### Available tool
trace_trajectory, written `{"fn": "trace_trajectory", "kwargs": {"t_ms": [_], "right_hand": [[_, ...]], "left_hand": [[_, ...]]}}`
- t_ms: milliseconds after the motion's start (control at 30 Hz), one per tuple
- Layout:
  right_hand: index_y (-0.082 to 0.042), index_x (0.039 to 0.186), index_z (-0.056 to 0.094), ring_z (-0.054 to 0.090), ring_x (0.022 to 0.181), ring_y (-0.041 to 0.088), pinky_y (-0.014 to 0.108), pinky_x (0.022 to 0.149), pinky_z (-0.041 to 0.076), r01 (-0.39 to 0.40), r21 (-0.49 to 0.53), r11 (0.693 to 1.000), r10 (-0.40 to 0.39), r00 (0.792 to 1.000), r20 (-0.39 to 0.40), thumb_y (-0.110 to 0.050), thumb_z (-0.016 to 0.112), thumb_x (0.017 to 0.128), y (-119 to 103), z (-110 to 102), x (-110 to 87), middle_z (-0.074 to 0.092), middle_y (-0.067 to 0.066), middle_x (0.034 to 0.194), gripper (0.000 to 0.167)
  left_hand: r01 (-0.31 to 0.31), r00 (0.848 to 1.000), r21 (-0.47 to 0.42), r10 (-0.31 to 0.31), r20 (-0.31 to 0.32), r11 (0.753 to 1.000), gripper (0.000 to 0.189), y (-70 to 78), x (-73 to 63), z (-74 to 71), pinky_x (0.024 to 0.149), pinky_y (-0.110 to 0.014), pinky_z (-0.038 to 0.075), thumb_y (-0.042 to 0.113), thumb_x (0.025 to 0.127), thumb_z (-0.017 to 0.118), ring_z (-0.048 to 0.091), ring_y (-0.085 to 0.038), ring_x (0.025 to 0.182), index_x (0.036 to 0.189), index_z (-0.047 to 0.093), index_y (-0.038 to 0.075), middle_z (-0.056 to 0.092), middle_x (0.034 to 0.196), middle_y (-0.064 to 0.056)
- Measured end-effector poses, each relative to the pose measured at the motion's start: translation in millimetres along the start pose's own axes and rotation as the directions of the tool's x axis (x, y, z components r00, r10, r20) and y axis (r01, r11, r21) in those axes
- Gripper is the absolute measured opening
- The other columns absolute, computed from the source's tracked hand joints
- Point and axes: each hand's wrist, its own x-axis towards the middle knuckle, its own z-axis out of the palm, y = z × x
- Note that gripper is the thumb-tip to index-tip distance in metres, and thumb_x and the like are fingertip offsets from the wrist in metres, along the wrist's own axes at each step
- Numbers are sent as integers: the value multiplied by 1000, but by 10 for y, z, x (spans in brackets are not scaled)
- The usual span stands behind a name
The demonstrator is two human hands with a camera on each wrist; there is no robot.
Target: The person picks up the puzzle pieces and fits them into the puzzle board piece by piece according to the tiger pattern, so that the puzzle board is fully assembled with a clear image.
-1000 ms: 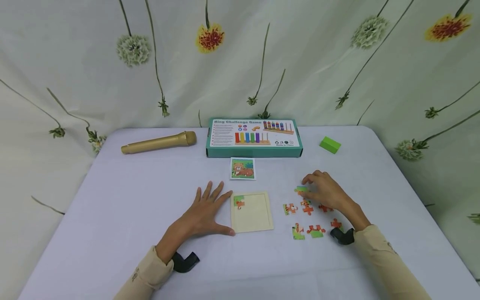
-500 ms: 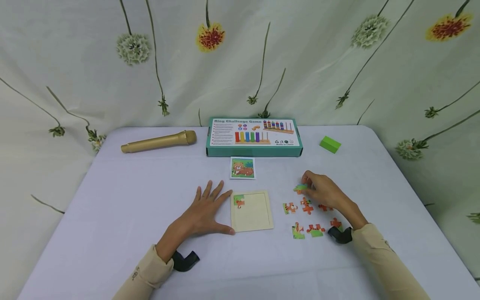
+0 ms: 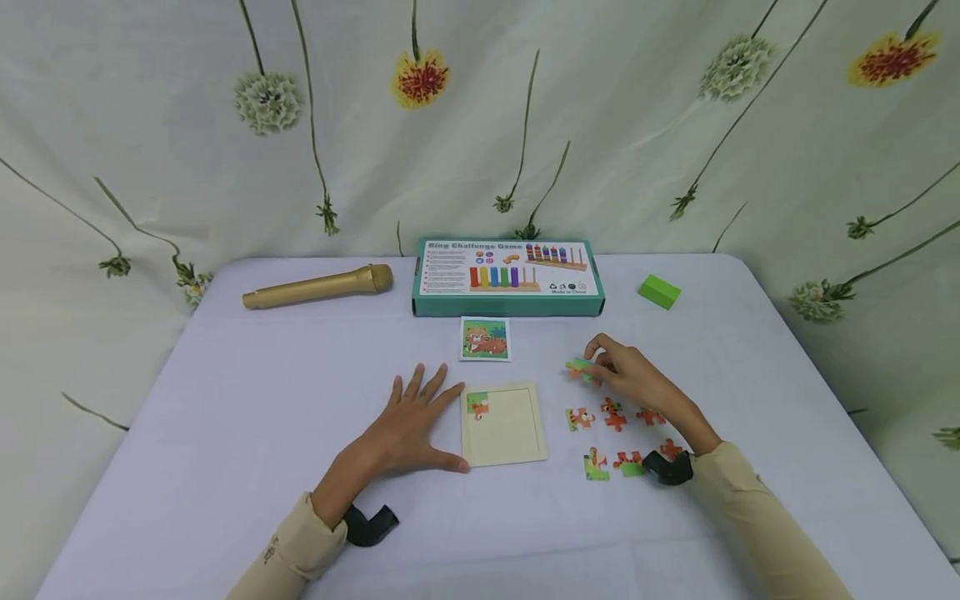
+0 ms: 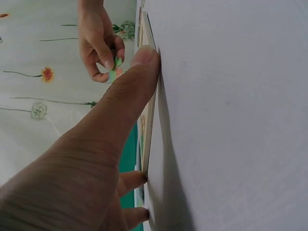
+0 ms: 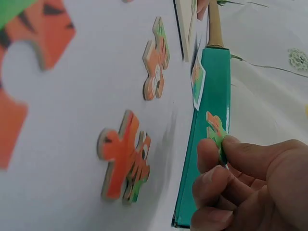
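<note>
My right hand (image 3: 633,375) pinches a green-and-orange jigsaw piece (image 5: 217,134) between thumb and fingertips, lifted off the table in the right wrist view. My left hand (image 3: 408,429) lies spread at the left side of a square wooden puzzle tray (image 3: 510,429), its thumb and forefinger touching the edge. One puzzle piece (image 3: 477,404) sits in the tray's upper left corner. Right of the tray lie several loose tiger-patterned pieces, among them a face piece (image 3: 613,414) and a green-edged piece (image 3: 596,464). The right wrist hides part of an orange piece (image 3: 671,448).
A picture card (image 3: 485,339) of a tiger lies behind the tray, in front of a teal game box (image 3: 510,306). A gold microphone (image 3: 318,287) rests at the back left, and a green block (image 3: 660,292) at the back right. Flowered cloth hangs behind the table.
My right hand has closed its fingers on the green-and-orange jigsaw piece, picked it up and moved it left toward the tray. The left hand has stayed in place.
</note>
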Motion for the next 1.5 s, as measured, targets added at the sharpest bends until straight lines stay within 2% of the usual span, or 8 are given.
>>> {"fn": "trace_trajectory", "kwargs": {"t_ms": [167, 333, 433, 633, 933, 1200, 1500], "right_hand": [[-8, 110, 50, 48, 60, 17, 25, 54, 40, 20, 63, 998, -24, 998, 53, -10, 53, 98, -104, 73, 46, 63, 8, 74, 12], [-8, 114, 53, 53, 68, 18, 26, 62, 42, 81, 95, 992, -89, 992, 86, -7, 56, 96, -179, 181, 106, 61, 6, 79, 19], [-9, 116, 54, 54, 70, 17, 26, 66, 44, 109, 126, 986, -125, 985, 121, -5, 58, 94, -222, 256, 142, 61, 4, 83, 23], [-8, 116, 56, 56, 70, 15, 25, 66, 46, 162, 182, 970, -196, 963, 185, -3, 59, 92, -317, 397, 208, 65, 5, 86, 25], [-8, 116, 58, 59, 72, 15, 25, 68, 47, 123, 242, 962, -179, 957, 228, -1, 59, 93, -410, 523, 276, 68, 6, 85, 25], [-5, 119, 58, 61, 74, 17, 22, 65, 47, 96, 315, 944, -176, 955, 238, 3, 55, 93, -445, 566, 326, 70, 9, 88, 28], [0, 120, 59, 67, 77, 17, 23, 65, 54, 23, 398, 917, -145, 949, 280, 3, 56, 93, -441, 618, 345, 70, 10, 88, 27]], "left_hand": [[-1, 1000, -6, 1, 0, 1000, 116, 1, -4, 5, 113, -63, -3, 73, 56, 76, -5, -39, 146, 151, 32, 22, 11, 161, -10], [5, 1000, -1, -5, 7, 1000, 116, -7, 4, 14, 113, -62, -3, 73, 56, 76, -6, -39, 146, 151, 31, 23, 9, 161, -8], [7, 1000, 5, -7, 11, 1000, 117, -11, 9, 14, 113, -62, -3, 74, 56, 75, -6, -38, 146, 152, 30, 23, 9, 161, -8], [-10, 1000, -4, 10, 2, 1000, 116, -7, -3, -4, 113, -63, -2, 72, 57, 76, -4, -40, 146, 151, 32, 21, 11, 161, -10], [-24, 1000, -18, 24, -6, 1000, 114, 1, -17, -22, 113, -64, -1, 71, 58, 77, -3, -41, 146, 150, 33, 20, 12, 160, -12], [-25, 1000, -13, 25, -5, 1000, 114, -8, -15, -18, 113, -63, -1, 72, 58, 76, -3, -41, 146, 151, 32, 20, 12, 161, -11], [-27, 1000, -8, 26, -9, 1000, 116, -23, -12, -4, 113, -64, -1, 74, 57, 74, -3, -41, 146, 151, 32, 20, 12, 160, -11]]}}
